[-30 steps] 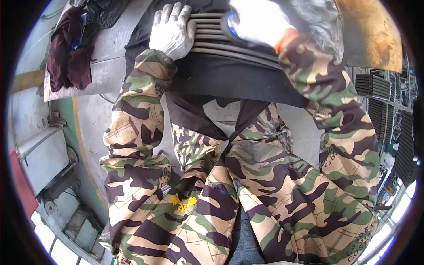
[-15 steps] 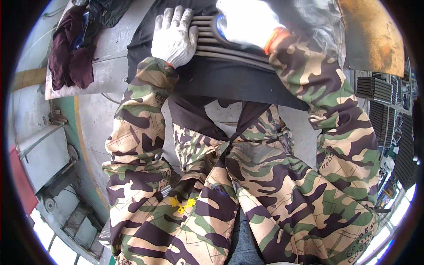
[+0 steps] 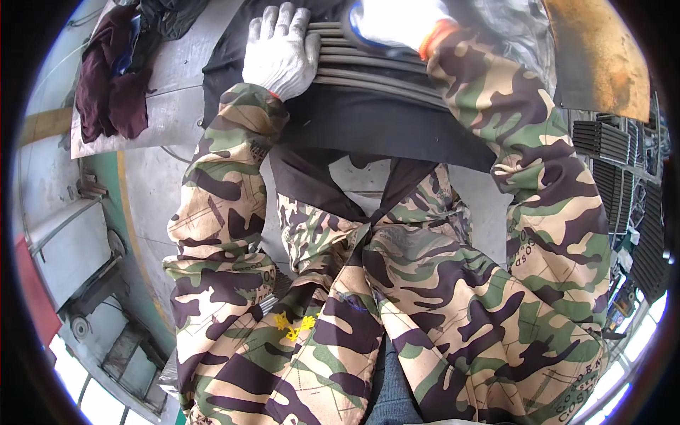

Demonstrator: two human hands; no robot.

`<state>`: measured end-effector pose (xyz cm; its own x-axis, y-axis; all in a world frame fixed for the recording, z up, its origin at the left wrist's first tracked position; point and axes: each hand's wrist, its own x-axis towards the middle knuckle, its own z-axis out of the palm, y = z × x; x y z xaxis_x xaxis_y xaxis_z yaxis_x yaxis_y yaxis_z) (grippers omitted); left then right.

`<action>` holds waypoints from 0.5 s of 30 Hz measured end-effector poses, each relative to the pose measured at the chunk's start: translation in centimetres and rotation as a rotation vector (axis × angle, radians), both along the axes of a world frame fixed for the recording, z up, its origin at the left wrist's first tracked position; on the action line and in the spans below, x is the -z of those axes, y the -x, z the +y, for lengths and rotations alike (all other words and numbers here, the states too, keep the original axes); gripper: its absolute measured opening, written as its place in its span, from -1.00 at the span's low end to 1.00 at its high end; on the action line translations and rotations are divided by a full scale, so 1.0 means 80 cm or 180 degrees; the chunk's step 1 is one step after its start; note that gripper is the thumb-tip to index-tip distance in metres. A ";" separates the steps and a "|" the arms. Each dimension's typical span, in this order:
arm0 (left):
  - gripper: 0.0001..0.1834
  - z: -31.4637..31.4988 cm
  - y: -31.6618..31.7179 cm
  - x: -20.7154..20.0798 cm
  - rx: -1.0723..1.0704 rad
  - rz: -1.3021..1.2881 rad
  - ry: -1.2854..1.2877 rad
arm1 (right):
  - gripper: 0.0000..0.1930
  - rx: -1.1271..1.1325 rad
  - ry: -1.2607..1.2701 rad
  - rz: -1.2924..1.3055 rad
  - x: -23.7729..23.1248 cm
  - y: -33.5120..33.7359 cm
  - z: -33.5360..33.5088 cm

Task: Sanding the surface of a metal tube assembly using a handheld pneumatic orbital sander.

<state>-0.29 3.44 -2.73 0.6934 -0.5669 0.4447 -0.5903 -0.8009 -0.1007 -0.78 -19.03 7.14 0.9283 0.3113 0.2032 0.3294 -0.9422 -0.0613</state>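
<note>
My left hand, in a white knit glove, lies flat with its fingers stretched out on the left ends of several grey metal rods. The rods rest side by side on a black cloth over the table. My right hand, gloved in white with an orange cuff, is closed over a rounded pad with a blue edge, on the farther rods. Glare and blur wash out its fingers, and the glove hides most of the pad, so its exact kind cannot be made out.
Dark maroon cloth lies on the table's left part. Clear plastic sheeting and a rust-stained board are at the right. Beyond them stand stacked dark metal bars. A wheeled cart stands at the left.
My right hand has moved a little away from me with the blue-edged pad, uncovering more of the nearer rods. My left hand stays in nearly the same place on the rods.
</note>
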 end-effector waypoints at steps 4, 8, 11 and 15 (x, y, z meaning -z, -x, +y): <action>-0.44 -0.006 0.023 0.000 -0.0018 0.0379 0.0227 | -0.72 -0.0047 0.0040 0.0305 -0.001 0.020 0.012; -0.43 -0.010 0.031 0.003 0.0041 0.0221 0.0177 | -0.73 0.0090 -0.0007 0.0251 0.002 -0.002 0.005; -0.43 0.006 0.045 -0.005 -0.0080 0.0242 0.0132 | -0.73 -0.0053 -0.0020 0.0278 -0.005 0.004 0.016; -0.44 0.002 0.041 -0.002 0.0028 0.0151 0.0243 | -0.72 -0.0064 0.0024 0.0211 -0.001 0.012 0.008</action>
<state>-3.54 3.56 -2.56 0.7098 -0.5389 0.4536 -0.6000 -0.7999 -0.0113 -1.76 -18.41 7.25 0.9332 0.3313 0.1391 0.3437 -0.9359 -0.0767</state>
